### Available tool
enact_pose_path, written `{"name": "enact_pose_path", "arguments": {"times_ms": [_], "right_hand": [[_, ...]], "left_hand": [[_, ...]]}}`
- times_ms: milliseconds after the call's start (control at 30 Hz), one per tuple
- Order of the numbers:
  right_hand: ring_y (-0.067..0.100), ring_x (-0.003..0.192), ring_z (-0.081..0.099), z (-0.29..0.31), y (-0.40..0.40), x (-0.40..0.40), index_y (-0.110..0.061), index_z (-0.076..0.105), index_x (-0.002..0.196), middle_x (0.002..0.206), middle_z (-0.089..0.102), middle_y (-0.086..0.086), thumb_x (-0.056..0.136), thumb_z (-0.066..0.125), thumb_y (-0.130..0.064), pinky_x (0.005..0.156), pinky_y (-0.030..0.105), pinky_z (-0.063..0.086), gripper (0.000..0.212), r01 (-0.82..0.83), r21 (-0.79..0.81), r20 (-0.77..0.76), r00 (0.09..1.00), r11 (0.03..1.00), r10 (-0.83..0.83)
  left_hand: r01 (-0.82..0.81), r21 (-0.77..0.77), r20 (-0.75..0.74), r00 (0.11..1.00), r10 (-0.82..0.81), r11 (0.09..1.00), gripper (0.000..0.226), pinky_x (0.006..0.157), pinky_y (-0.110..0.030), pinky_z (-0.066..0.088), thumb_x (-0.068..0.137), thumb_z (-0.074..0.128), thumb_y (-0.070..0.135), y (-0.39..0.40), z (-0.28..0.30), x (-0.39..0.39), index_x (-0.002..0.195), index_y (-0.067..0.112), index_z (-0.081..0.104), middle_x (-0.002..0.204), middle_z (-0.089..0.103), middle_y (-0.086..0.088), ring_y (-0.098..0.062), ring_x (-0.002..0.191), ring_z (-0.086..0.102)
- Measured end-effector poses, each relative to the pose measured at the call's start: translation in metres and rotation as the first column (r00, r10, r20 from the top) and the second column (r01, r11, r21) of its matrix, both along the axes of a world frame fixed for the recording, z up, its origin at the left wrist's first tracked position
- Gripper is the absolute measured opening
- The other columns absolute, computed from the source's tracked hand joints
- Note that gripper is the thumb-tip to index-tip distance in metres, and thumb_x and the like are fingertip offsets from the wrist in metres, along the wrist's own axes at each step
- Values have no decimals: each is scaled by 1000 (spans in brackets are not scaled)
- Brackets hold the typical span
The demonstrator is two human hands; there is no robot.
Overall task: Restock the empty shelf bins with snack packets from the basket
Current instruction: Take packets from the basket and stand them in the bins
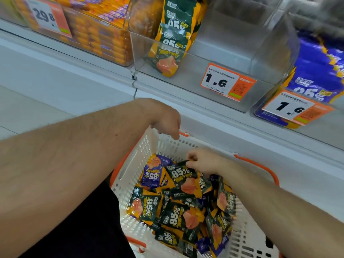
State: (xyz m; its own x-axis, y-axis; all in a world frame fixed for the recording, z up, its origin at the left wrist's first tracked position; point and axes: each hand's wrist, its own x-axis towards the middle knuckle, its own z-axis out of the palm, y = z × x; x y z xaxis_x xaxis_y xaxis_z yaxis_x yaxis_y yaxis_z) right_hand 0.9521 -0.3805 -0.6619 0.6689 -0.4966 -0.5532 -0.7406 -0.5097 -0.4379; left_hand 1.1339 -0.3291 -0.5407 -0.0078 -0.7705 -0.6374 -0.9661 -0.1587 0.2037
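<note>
1. Snack packets [183, 207] fill a white perforated basket [130, 175] with orange handles [260, 167], low in the head view; most are dark green and orange with "85%" printed on them, and a few are purple.
2. Right hand [202, 161] reaches into the basket from the right, fingertips pinching the top edge of a dark green packet [183, 176] that lies on top of the pile near the far wall.
3. Left hand [164, 120] hangs just above the basket's far left corner, wrist bent down, fingers curled loosely and holding nothing.
4. Above the basket, a clear middle bin [214, 58] on the shelf holds a short row of the same green packets [172, 40] at its left side; the rest of that bin is bare.
5. An orange price tag [228, 81] reading 1.6 is fixed to the middle bin's front.
6. Beside it on the right, a bin of purple packets [316, 71] carries its own 1.6 tag [296, 108].
7. On the left, a bin of orange packs [100, 32] carries a tag reading 29.8 [48, 17].
</note>
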Motion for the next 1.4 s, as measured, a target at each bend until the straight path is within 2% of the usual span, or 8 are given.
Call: {"name": "enact_pose_path", "arguments": {"times_ms": [233,367,467,600,767,1000,1233,1400], "right_hand": [[19,59,51,71,-27,5,-9,58,91,62,56,4,99,57,-17,60,31,40,11,222,146,349,900,964,-260],[11,48,51,95,-28,16,-11,57,86,60,54,2,98,57,-8,51,24,36,12,299,251,491,780,921,-387],[12,46,50,108,-30,23,-11,58,90,71,54,12,98,57,-9,45,23,34,8,327,315,535,714,891,-451],[10,41,49,126,-30,35,-12,66,95,50,53,3,95,60,-4,41,21,34,10,324,327,539,707,888,-457],[9,36,49,158,-34,56,-12,56,97,68,57,9,94,60,-5,34,17,33,8,375,465,569,568,802,-595],[6,35,47,197,-30,79,-13,56,80,55,63,-1,96,59,-13,35,15,34,16,380,579,577,434,721,-692],[9,41,51,236,-60,106,-16,55,82,64,53,3,96,63,-16,38,21,39,16,517,459,747,216,723,-629],[12,49,50,234,-89,132,-19,56,81,75,57,6,96,63,-18,46,26,42,17,575,345,780,265,742,-567]], "left_hand": [[-61,-66,19,998,62,996,55,80,-31,43,89,63,50,3,8,13,126,9,61,118,59,-4,-25,104,58],[-165,-216,-153,979,133,962,25,57,-24,42,85,71,32,-3,11,27,97,10,66,84,67,-2,-14,67,61],[-273,-379,-256,949,184,884,13,63,-27,44,86,71,24,-3,21,35,89,13,65,83,65,-3,-20,78,60],[-549,-412,-578,774,257,727,23,86,-43,54,84,75,16,-2,29,45,95,-2,67,95,66,-10,-33,94,65],[-801,-433,-799,554,235,414,18,63,-23,46,90,67,27,-1,46,47,75,16,63,70,58,5,-11,68,55],[-964,-255,-941,230,247,-75,32,72,-41,50,90,44,34,-4,60,66,66,17,56,76,71,-5,-30,75,62],[-962,-232,-943,187,276,-140,20,71,-43,49,88,48,29,-4,59,73,74,19,58,79,66,-5,-29,76,59],[-945,-317,-889,266,373,-82,14,73,-37,50,88,46,22,-4,55,70,93,21,60,84,61,-2,-25,81,58]]}}
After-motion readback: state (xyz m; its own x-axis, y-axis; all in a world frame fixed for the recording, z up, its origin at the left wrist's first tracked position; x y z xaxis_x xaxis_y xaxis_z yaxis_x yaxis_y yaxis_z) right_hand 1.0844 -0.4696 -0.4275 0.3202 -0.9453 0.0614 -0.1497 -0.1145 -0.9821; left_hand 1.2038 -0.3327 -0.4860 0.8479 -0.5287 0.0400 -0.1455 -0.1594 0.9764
